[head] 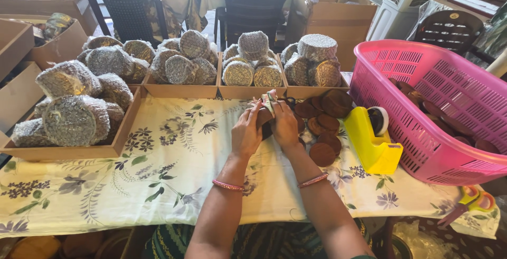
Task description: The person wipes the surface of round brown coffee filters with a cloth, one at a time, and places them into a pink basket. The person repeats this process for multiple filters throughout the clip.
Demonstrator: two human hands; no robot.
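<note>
Left hand [246,132] and right hand [284,124] together, clamped on brown disc [265,117], just left of yellow tape dispenser [371,144].

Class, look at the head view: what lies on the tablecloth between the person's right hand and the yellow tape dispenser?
Head view: loose brown discs lie between the right hand and the yellow tape dispenser.
</note>
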